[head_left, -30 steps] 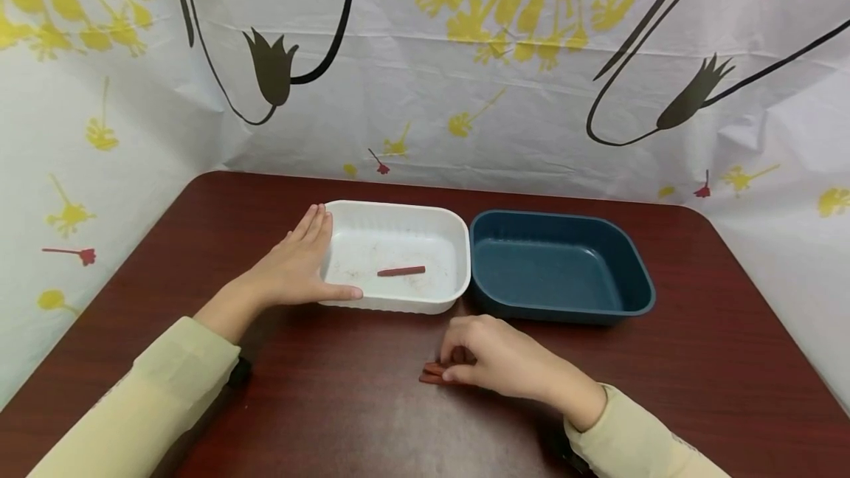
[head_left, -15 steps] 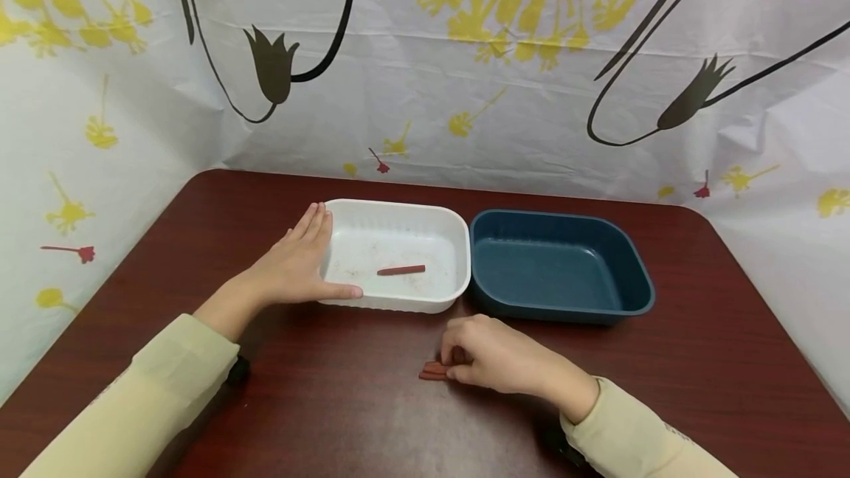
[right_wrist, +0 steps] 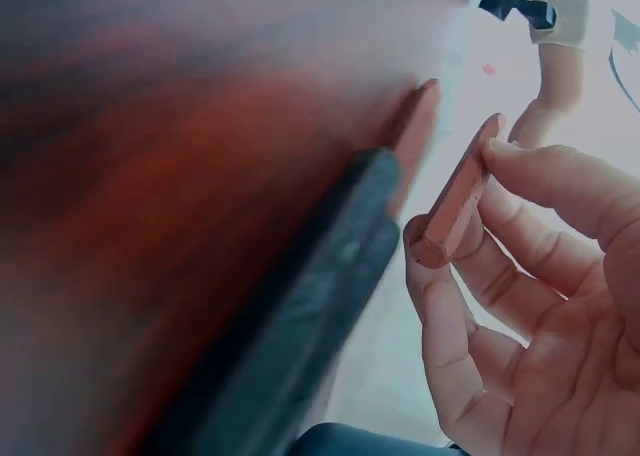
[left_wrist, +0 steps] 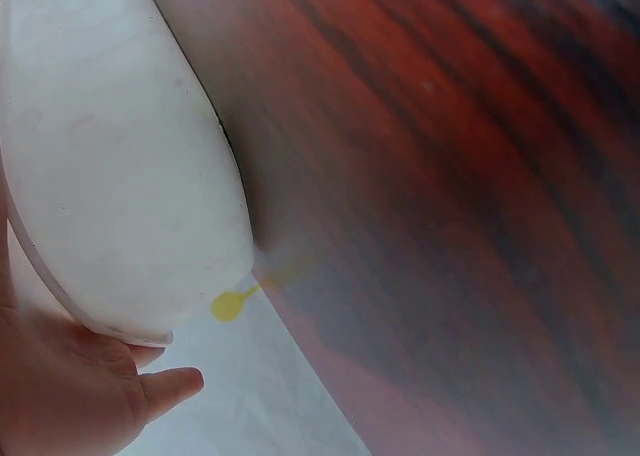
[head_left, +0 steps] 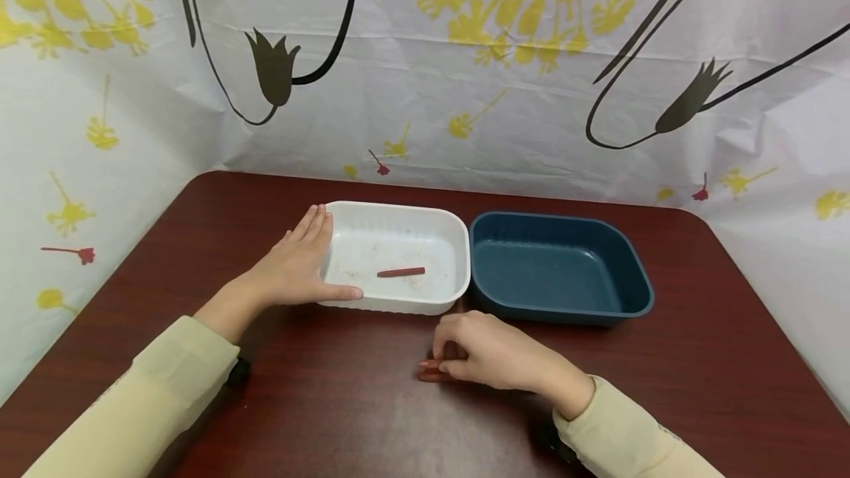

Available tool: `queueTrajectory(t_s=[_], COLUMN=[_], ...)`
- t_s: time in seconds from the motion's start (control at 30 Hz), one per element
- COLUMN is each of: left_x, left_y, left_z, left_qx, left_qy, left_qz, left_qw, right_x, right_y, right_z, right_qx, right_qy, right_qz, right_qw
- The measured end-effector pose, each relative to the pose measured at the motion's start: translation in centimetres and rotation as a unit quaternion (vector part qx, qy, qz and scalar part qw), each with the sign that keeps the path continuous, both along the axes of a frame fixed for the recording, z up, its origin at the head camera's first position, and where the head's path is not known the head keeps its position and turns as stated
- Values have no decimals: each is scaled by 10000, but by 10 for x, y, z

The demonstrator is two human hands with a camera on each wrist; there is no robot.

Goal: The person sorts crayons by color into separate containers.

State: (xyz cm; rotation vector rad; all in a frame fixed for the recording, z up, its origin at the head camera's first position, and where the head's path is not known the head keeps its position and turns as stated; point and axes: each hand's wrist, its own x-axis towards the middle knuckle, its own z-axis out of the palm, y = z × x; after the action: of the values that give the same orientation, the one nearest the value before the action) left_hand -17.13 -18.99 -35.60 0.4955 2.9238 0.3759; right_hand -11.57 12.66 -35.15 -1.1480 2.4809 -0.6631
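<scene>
My left hand (head_left: 292, 264) lies with straight fingers along the left end of a white plastic bin (head_left: 458, 293), its thumb on the front rim. The left wrist view shows that hand (left_wrist: 80, 391) against the bin's outer wall (left_wrist: 120, 166). Inside the bin lies one reddish-brown crayon (head_left: 401, 272). My right hand (head_left: 491, 352) is low over the table in front of the bins, pinching another reddish-brown crayon (right_wrist: 462, 198) between thumb and fingers. Beside it another reddish-brown crayon (right_wrist: 415, 141) and dark teal sticks (right_wrist: 300, 286) rest on the table, mostly hidden in the head view.
A dark blue bin (head_left: 561, 312) stands right of the white one, nearly touching it. Specks dot the white bin's floor. The dark red wood-grain table (head_left: 332, 404) ends at a patterned white sheet (head_left: 412, 94) behind and at both sides.
My right hand has shifted slightly left and up, and the pinched crayon now stands apart from the one below it. The left hand and both bins have stayed put.
</scene>
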Motion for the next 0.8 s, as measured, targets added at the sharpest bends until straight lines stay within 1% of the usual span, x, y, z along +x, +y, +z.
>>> queueTrajectory(t_s=[0.13, 0.2, 0.4, 0.57, 0.67, 0.8], left_x=[-1, -1, 0, 0, 0, 0], left_y=[0, 0, 1, 2, 1, -1], left_z=[-1, -1, -3, -3, -3, -3], left_qx=[-2, 5, 88, 93, 105, 159], left_qy=[26, 25, -40, -26, 25, 59], left_qz=[11, 10, 12, -17, -10, 7], left_qw=[10000, 10000, 10000, 10000, 9999, 9999], right_x=[-1, -2, -5, -7, -12, -20], right_y=[-8, -12, -20, -25, -26, -25], right_z=[6, 9, 18, 25, 30, 36], right_qx=[-2, -95, -375, -530, -650, -794], right_qy=[65, 138, 135, 310, 280, 87], right_qz=[4, 106, 345, 295, 218, 21], right_qw=[10000, 9998, 9986, 9977, 9973, 9968])
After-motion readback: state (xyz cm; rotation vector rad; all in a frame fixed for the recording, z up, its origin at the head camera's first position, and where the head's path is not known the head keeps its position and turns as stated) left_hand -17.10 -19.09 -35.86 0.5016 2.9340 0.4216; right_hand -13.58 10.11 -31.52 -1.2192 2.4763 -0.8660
